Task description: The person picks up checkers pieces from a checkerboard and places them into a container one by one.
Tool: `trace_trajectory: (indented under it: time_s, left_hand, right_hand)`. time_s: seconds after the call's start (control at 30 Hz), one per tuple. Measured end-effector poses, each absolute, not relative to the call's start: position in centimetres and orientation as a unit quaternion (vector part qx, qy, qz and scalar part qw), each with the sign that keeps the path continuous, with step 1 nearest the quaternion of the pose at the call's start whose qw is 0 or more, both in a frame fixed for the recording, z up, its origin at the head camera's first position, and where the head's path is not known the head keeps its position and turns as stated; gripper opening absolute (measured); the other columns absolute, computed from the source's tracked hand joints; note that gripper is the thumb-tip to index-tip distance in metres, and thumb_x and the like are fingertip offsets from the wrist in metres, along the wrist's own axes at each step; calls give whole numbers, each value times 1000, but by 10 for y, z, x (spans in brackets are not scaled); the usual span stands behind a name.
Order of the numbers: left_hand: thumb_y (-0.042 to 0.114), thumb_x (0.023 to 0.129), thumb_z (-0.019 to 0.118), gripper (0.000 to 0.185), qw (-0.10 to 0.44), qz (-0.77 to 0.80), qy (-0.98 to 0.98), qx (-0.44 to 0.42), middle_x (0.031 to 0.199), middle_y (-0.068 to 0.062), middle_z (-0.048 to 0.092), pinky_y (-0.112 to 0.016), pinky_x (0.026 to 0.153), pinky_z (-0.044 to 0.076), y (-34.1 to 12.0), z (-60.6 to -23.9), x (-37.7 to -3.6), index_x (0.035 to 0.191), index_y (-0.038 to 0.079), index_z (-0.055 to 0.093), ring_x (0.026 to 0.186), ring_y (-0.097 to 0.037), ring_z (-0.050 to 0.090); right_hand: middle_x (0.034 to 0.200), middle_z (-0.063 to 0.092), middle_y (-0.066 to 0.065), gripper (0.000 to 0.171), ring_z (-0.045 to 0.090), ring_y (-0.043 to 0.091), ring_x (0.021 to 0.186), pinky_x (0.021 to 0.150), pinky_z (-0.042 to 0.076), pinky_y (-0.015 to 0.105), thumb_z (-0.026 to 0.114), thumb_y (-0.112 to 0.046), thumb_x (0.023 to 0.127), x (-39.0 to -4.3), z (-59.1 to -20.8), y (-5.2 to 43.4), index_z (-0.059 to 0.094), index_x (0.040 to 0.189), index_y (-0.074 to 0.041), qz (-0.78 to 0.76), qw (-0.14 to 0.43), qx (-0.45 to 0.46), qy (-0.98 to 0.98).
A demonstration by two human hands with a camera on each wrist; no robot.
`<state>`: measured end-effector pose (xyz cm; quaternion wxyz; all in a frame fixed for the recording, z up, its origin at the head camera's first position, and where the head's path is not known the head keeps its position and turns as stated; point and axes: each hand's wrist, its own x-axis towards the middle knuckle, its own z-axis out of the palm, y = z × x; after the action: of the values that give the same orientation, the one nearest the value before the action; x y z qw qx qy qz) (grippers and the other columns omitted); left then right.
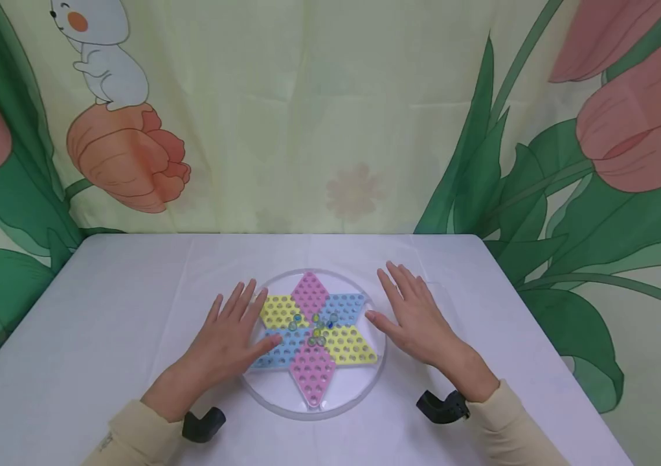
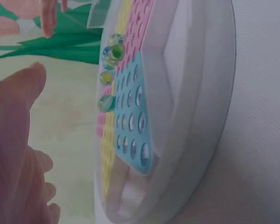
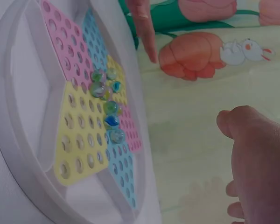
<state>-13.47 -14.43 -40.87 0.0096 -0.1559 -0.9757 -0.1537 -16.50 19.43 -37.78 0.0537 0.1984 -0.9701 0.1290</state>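
A round clear Chinese-checkers board with a pink, yellow and blue star lies on the white table. Several glass marbles cluster at the star's centre. My left hand lies flat on the table at the board's left rim, fingers straight, thumb over the blue point. My right hand lies flat at the right rim, thumb touching the rim. The left wrist view shows the board, the marbles and my left hand. In the right wrist view are the board, the marbles and my right hand.
A cloth backdrop printed with tulips and a rabbit hangs right behind the table. Black wrist mounts sit at both sleeves. The table's far edge meets the backdrop, and its side edges fall away left and right.
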Motion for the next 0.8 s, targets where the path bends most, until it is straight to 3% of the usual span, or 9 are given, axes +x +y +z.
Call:
trace_trajectory:
  time_s: [0.4, 0.6, 0.8]
  left_hand:
    - [71, 82, 61, 107, -29, -185, -962, -197, 165, -20, 15, -63, 119, 21, -148, -427, -128, 157, 5, 24, 152, -41, 16]
    - [71, 79, 65, 111, -47, -188, -963, -190, 166, -20, 13, -60, 120, 22, -149, -435, -125, 157, 4, 23, 153, -40, 14]
    - [75, 79, 61, 113, -36, -182, -964, -189, 166, -20, 11, -58, 120, 23, -151, -442, -125, 157, 3, 23, 154, -40, 10]
  right_hand:
    - [164, 23, 11, 71, 25, 32, 151, 117, 31, 55, 56, -40, 99, -164, -391, 173, 29, 156, -7, 235, 34, 236, -942]
    - [162, 29, 9, 63, 29, 29, 150, 118, 33, 49, 56, -31, 101, -167, -397, 162, 33, 154, -7, 262, 25, 222, -939]
    - [155, 40, 13, 55, 39, 31, 145, 116, 36, 48, 58, -21, 100, -168, -401, 156, 41, 149, -3, 280, 56, 235, -929]
